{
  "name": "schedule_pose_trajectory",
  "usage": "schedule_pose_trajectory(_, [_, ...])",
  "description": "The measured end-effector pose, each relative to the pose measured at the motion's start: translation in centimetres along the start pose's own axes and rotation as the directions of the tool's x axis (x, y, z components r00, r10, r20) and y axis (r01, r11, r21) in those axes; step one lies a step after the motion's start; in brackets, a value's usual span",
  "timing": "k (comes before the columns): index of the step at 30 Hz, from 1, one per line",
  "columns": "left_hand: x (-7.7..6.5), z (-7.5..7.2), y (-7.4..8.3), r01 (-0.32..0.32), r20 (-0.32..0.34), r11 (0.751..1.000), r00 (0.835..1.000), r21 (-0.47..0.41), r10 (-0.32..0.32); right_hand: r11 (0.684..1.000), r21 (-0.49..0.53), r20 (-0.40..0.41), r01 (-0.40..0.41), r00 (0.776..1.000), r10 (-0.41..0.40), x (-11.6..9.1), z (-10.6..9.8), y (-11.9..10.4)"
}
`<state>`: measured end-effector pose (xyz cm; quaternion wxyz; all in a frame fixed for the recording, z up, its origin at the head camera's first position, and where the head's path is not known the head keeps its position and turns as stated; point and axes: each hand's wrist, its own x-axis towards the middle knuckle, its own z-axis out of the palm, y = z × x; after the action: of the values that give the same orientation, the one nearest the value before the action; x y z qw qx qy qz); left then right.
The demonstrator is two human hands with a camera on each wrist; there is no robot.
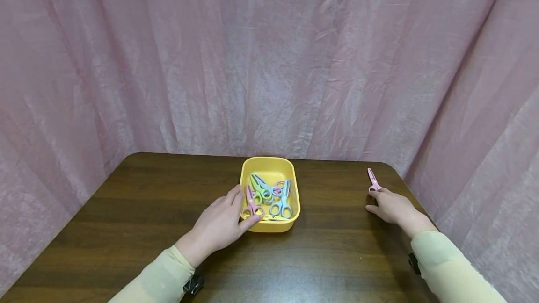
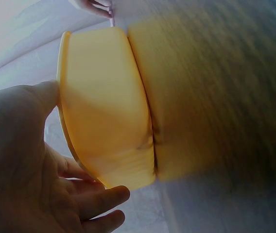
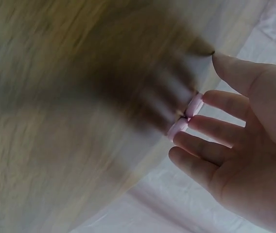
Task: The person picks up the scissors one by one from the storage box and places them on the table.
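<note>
My left hand [image 1: 221,221] holds the near left corner of a yellow plastic bin [image 1: 271,227]. Its thumb lies over the near rim, while the fingers lie along the outer left wall. Inside the bin are several pairs of scissors, among them pink scissors [image 1: 249,200], green scissors [image 1: 256,184] and blue scissors [image 1: 285,196]. Far to the right, my right hand [image 1: 393,206] reaches over another pair of pink scissors [image 1: 373,180] on the table. Its extended fingertips are at the pink handle loops [image 3: 178,128], with the thumb apart and close over the tabletop.
The dark wooden table [image 1: 177,191] carries the bin at its middle and the lone scissors near its right edge. A pink velvet curtain [image 1: 269,60] hangs behind the table and along both sides.
</note>
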<state>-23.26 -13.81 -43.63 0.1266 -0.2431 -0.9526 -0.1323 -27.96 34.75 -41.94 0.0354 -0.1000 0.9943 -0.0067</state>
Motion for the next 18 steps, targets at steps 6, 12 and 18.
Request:
schedule_pose_trajectory(6, [0.0,0.0,0.0,0.012,0.012,1.000,1.000,-0.004,-0.012,1.000,0.001,-0.021,0.010,1.000,-0.010,0.1,0.2,1.4])
schedule_pose_trajectory(12, [0.0,-0.1,0.0,0.018,0.019,1.000,1.000,-0.011,-0.018,1.000,0.008,-0.074,0.021,0.997,-0.021,1.3,2.0,4.3])
schedule_pose_trajectory(18, [0.0,-0.1,0.1,0.016,0.017,1.000,1.000,-0.022,-0.016,0.999,-0.027,-0.129,0.025,0.991,-0.029,4.0,6.3,9.3])
